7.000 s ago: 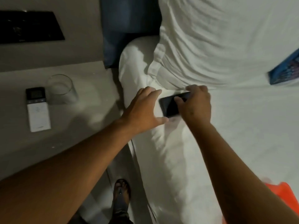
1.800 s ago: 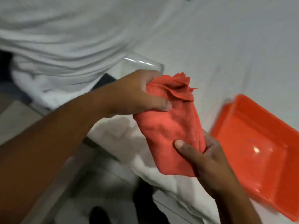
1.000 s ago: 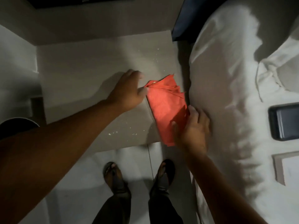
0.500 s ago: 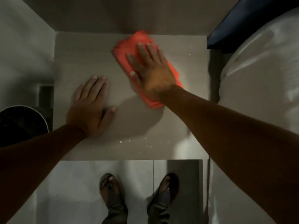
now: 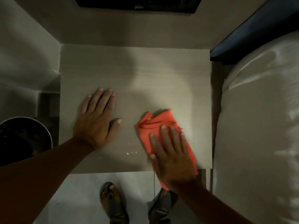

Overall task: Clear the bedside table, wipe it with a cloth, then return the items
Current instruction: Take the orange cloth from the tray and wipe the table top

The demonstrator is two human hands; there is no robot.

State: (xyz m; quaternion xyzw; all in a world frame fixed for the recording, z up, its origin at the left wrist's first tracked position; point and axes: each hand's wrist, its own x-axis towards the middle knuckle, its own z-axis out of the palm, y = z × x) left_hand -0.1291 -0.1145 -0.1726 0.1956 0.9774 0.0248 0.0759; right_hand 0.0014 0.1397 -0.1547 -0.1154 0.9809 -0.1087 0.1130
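Note:
The grey bedside table [image 5: 145, 70] fills the middle of the view, with nothing standing on it. A folded orange-red cloth [image 5: 155, 125] lies on its front right part. My right hand [image 5: 169, 154] presses flat on the cloth, fingers spread, near the table's front edge; part of the cloth hangs past that edge. My left hand [image 5: 97, 120] rests flat on the bare tabletop to the left, fingers together, holding nothing. Small pale crumbs [image 5: 131, 153] lie on the table between the two hands near the front edge.
The white bed [image 5: 258, 126] runs along the right side, with a dark blue headboard [image 5: 252, 28] behind it. A dark round bin [image 5: 24, 139] stands at the left on the floor. A black panel [image 5: 137, 4] is on the wall behind. My sandalled feet [image 5: 111, 201] are below.
My right hand has dragged the cloth from the table's back centre to its front right. My left hand has stayed flat on the tabletop.

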